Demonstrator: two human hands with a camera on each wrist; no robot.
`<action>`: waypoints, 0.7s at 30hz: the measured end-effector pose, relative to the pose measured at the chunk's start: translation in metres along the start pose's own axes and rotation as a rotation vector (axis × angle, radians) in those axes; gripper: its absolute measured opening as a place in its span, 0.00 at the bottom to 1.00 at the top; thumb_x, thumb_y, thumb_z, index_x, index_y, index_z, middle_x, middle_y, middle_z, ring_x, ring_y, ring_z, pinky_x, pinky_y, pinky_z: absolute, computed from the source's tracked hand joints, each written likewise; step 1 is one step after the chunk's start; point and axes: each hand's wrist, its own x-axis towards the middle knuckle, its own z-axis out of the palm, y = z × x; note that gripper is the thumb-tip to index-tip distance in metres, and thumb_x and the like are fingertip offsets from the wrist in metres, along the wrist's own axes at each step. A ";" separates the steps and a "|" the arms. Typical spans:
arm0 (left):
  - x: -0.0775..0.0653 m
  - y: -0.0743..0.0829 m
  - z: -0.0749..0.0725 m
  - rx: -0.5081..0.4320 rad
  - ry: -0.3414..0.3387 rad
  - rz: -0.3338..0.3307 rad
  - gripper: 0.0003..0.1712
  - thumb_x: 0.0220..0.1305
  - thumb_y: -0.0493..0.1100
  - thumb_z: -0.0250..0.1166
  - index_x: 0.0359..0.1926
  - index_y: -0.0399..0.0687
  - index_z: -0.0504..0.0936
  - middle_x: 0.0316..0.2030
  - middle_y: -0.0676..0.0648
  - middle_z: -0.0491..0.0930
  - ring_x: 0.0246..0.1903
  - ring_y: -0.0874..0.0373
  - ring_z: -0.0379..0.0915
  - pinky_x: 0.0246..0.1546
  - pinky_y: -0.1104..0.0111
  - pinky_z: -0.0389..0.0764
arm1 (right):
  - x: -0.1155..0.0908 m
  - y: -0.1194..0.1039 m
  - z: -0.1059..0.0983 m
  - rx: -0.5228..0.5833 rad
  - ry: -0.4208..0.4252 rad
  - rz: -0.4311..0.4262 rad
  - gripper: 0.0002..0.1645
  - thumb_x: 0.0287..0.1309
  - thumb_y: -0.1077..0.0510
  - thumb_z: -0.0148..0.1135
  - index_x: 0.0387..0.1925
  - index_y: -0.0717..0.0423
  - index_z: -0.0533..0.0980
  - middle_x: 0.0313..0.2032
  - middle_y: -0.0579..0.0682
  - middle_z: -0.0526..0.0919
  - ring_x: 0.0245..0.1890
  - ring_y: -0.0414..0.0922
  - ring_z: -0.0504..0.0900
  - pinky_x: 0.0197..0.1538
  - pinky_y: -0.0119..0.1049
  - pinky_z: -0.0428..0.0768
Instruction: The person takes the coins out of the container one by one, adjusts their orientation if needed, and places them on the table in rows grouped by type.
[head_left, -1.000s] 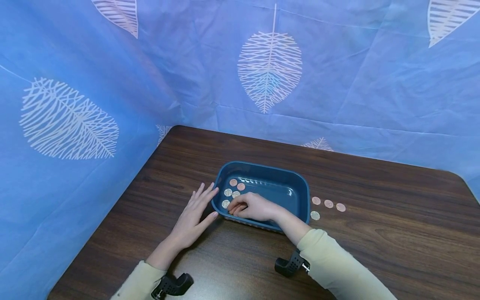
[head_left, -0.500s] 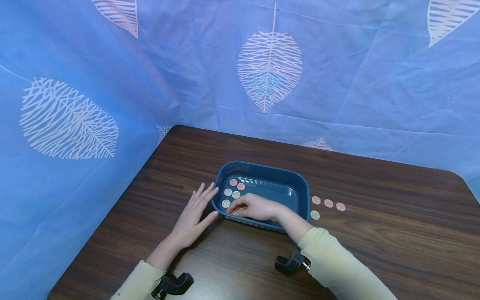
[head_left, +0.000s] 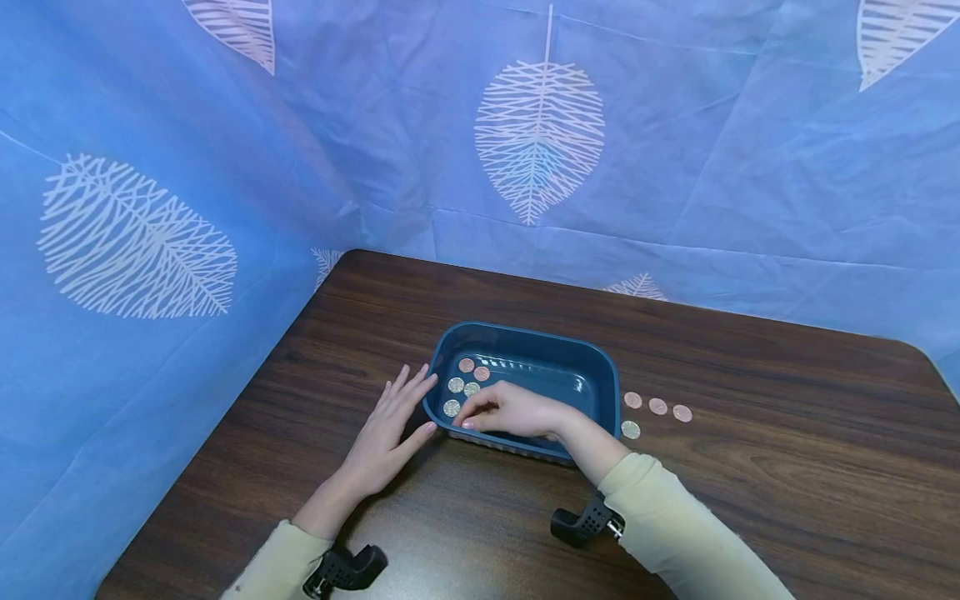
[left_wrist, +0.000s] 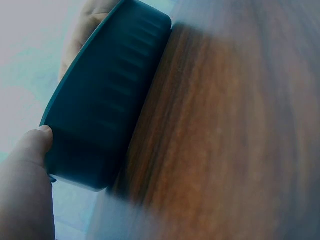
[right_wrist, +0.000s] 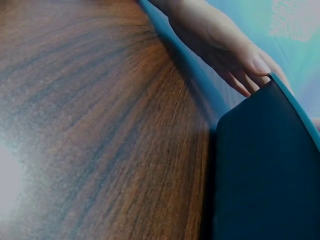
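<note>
A dark blue rectangular tub [head_left: 540, 335] stands on the table. My left hand [head_left: 382, 437] has its fingers spread, touching the tub's left end and near corner; in the left wrist view its thumb [left_wrist: 35, 145] touches the rim. My right hand [head_left: 513, 412] reaches over the near wall, with bent fingers low in the near left corner. Whether a coin is between those fingertips is hidden. Left of them lies a pale gold coin [head_left: 452, 407]. Farther back in the tub are two copper coins [head_left: 482, 373] and two pale coins [head_left: 456, 385].
Right of the tub, three copper coins [head_left: 657, 406] form a row on the brown wooden table [head_left: 787, 433]. One pale gold coin [head_left: 630, 429] lies nearer, close to the tub's wall. Blue leaf-print cloth [head_left: 420, 125] hangs behind and to the left.
The right hand's fingers have uncurled somewhat and shifted slightly within the tub's near left corner. The left hand, the tub and the visible coins have stayed in place.
</note>
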 end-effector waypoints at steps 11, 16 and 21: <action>0.000 0.000 0.000 0.006 0.006 0.002 0.33 0.71 0.54 0.53 0.73 0.56 0.56 0.73 0.56 0.48 0.73 0.56 0.34 0.68 0.46 0.42 | -0.002 -0.003 0.000 0.126 0.009 -0.045 0.11 0.62 0.58 0.62 0.45 0.56 0.81 0.41 0.49 0.83 0.44 0.46 0.81 0.49 0.38 0.79; 0.000 0.000 0.000 0.006 0.004 -0.003 0.33 0.71 0.55 0.52 0.73 0.56 0.56 0.73 0.56 0.49 0.73 0.56 0.33 0.68 0.46 0.42 | -0.004 -0.005 0.001 0.127 0.022 -0.059 0.10 0.62 0.58 0.63 0.44 0.57 0.80 0.40 0.49 0.83 0.45 0.46 0.80 0.49 0.39 0.79; 0.000 0.000 0.000 0.008 0.002 -0.004 0.33 0.71 0.55 0.52 0.73 0.56 0.57 0.73 0.55 0.49 0.73 0.55 0.34 0.68 0.46 0.42 | -0.006 -0.006 0.000 0.092 0.068 -0.072 0.09 0.63 0.58 0.61 0.44 0.56 0.80 0.41 0.48 0.82 0.46 0.45 0.80 0.50 0.38 0.79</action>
